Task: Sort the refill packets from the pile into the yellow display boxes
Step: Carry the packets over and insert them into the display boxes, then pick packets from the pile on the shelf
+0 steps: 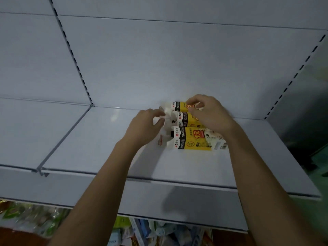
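Hands on shelf [106,142]: L hand [142,126] pinches white packets [164,119]; R hand [211,114] fingers curled over yellow boxes [193,137].

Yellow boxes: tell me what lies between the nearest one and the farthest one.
A third yellow box lies between the nearest and farthest, in the head view.

The right hand [211,114] hides the 2 farther yellow display boxes [184,119] toward 3 o'clock. White packets [164,119] under the left hand [143,126] blur. Both arms are cut off at 6 o'clock.
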Demonstrator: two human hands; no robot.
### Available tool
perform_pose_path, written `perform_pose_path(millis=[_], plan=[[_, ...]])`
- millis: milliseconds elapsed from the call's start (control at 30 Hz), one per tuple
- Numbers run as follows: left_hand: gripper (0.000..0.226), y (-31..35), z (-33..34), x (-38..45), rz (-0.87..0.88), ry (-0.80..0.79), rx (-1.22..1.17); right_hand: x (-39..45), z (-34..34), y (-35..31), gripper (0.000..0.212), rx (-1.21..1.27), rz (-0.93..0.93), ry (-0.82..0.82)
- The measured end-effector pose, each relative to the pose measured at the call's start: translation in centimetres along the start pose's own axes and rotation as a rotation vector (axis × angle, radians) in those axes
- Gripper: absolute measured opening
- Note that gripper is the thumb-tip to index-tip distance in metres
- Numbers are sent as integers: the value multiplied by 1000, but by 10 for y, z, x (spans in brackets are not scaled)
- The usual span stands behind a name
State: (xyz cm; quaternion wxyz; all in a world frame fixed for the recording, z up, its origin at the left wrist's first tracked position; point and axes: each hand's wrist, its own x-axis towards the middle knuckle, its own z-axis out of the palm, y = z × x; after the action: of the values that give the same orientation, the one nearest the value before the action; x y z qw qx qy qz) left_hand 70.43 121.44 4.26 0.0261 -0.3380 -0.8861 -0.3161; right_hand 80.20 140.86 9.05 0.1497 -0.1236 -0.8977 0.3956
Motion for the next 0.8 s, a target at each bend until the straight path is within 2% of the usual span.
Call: perform_pose_path(millis=[200,433,600,700,800], plan=[[38,7,-27,-81,-164,94,117,-58,14,-23,19,8,-155,-164],[39,-6,-58,-227,-492,177,209,-127,56,-30,14,59,-240,-274],[37,-32,-67,-343,-813,157,206,-168,113,-38,17,13,-222,-581],[35,-37,-60,-406,-954,156,155,-190,142,-49,29,-105,-195,-848],[37,-49,-41,-472,-1110,90,71,-210,175,-59,32,-210,-194,-998]])
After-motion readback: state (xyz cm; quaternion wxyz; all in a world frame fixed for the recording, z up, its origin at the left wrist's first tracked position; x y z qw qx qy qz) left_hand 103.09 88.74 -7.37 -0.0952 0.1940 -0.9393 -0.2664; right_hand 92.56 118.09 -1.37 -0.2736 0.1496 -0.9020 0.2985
